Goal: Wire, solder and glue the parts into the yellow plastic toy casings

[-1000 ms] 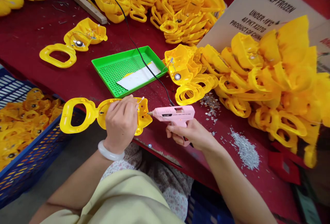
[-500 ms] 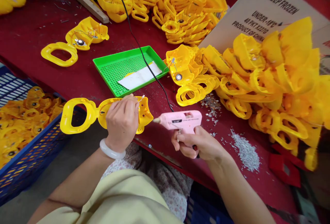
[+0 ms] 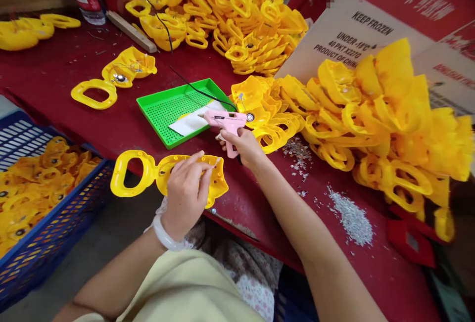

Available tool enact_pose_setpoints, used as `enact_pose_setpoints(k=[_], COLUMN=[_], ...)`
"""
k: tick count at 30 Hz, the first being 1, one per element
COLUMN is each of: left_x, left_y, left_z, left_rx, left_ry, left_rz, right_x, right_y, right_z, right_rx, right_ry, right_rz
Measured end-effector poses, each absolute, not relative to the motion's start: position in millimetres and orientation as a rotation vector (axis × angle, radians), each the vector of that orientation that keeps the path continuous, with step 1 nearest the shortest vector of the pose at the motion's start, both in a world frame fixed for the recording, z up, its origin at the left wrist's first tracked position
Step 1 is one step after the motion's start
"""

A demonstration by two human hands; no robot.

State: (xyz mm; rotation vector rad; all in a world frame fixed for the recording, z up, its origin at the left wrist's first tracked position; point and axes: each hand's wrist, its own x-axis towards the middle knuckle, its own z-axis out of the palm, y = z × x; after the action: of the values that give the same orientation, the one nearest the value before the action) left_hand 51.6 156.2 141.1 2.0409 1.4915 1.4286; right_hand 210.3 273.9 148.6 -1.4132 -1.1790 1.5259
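A red desk (image 3: 63,74) is piled with yellow plastic mouldings (image 3: 386,114) in a small workshop, with a cardboard carton (image 3: 356,40) printed "KEEP FROZEN" standing behind the heap on the right. A blue plastic crate (image 3: 74,198) of more yellow pieces sits beside the desk at left.

At the desk's front edge, a single yellow moulding (image 3: 217,183) lies with its ring end jutting past the edge. A worker's left hand (image 3: 184,196) rests on it, the grip closed over the piece; a thin pale item at the fingertips is too small to make out.

The right hand (image 3: 241,146) has its grip closed around the handle of a pink hot-glue gun (image 3: 226,121), raised with the nozzle above a green perforated tray (image 3: 158,119) holding white paper (image 3: 187,125). A black power cord (image 3: 193,87) trails from the gun across the tray. Silver flecks (image 3: 351,218) lie scattered on the desk, and a white bangle (image 3: 165,238) circles the left wrist.
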Motion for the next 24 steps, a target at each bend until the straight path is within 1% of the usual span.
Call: enact_pose_setpoints(k=[2,4,5,7,8,9,10,13,15,20,24], left_x=[55.0,55.7,55.2,53.5,52.6,51.7,50.9,48.7,47.3,45.3,47.2], left_y=[152.0,150.3,150.3,151.3,152.0,152.7,153.3,154.5,155.0,157.3,158.1], left_z=[143.9,145.9,146.6,147.8,148.4,148.9,149.5,150.5,150.7,152.4,155.5], left_rx=[2.004,1.975,1.965,1.952,1.945,1.94,1.94,1.964,1.985,1.984,1.968], left_ry=[1.438,1.404,1.395,1.384,1.381,1.375,1.362,1.324,1.308,1.277,1.29], left_rz=[1.404,1.376,1.354,1.305,1.285,1.268,1.254,1.21,1.17,1.103,1.097], right_x=[207.3,212.1,217.1,229.1,234.6,239.0,241.7,240.3,234.8,228.1,229.7], right_y=[280.8,279.5,275.4,260.5,250.1,238.6,226.5,194.5,181.8,174.7,170.7], right_z=[147.0,148.8,151.0,157.5,161.6,165.8,170.0,179.3,182.1,183.0,178.8], right_rx=[-1.437,-1.554,-1.632,-1.734,-1.721,-1.663,-1.575,-1.345,-1.266,-1.264,-1.355], right_ry=[-1.172,-1.302,-1.41,-1.586,-1.622,-1.633,-1.645,-1.642,-1.642,-1.681,-1.563], right_rz=[1.569,1.466,1.326,0.933,0.773,0.693,0.702,1.062,1.207,1.118,1.173])
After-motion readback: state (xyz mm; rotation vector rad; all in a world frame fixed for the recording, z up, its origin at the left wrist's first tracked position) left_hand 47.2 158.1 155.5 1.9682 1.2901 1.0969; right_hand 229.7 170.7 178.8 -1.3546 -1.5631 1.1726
